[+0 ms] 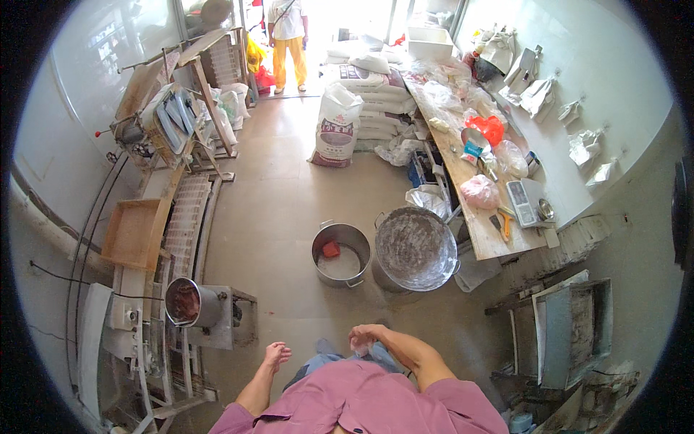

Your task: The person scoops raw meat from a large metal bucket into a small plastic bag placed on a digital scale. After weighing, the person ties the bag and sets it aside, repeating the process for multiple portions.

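My left hand (278,354) is held out at the left of my body, its fingers loosely curled, with nothing seen in it. In front of my waist, my right hand (364,337) hangs bent at the wrist; whether it holds something cannot be told. Ahead on the floor stands a steel pot (351,280) with a red object (331,249) inside. Beside it is a wider metal pot (416,249), its inner wall smeared whitish. To my left, a tilted steel bucket (209,306) with reddish contents rests on a metal stand (225,336).
A wooden worktable (488,244) on the right bears bags, a digital scale (523,203) and a scraper (506,223). An upright printed sack (336,127) stands before stacked sacks. Machinery and a wooden tray (133,233) line the left. A person (289,38) stands in the doorway.
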Action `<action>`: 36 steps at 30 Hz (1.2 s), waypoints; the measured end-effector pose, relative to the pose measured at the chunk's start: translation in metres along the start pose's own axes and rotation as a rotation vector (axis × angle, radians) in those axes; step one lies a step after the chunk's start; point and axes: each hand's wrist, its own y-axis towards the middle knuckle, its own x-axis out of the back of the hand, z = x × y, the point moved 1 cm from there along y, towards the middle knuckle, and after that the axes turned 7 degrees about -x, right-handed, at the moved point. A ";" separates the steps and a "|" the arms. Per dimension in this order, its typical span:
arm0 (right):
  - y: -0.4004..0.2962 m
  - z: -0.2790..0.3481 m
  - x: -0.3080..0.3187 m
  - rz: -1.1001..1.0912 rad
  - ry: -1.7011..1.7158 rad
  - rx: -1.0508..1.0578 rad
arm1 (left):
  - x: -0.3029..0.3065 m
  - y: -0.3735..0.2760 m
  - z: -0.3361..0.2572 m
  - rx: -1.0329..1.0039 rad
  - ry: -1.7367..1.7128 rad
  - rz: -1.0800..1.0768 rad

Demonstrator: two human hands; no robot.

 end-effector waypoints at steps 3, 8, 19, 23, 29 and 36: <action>0.017 -0.007 0.045 -0.350 -1.095 0.044 | -0.013 0.009 0.008 0.064 0.068 0.041; -0.026 -0.006 0.041 -0.525 -1.189 -0.049 | 0.021 0.003 0.021 0.106 0.127 -0.017; -0.161 -0.164 0.058 -0.717 -0.738 -0.131 | -0.028 -0.031 0.060 0.089 0.121 0.029; -0.153 -0.183 0.042 -0.730 -0.806 -0.064 | -0.025 -0.027 0.047 0.051 0.179 0.063; -0.158 -0.286 0.063 -0.667 -0.761 -0.101 | -0.070 -0.046 0.067 0.043 0.247 0.132; -0.170 -0.337 0.066 -0.598 -1.081 -0.090 | -0.086 -0.046 0.050 0.014 0.340 0.166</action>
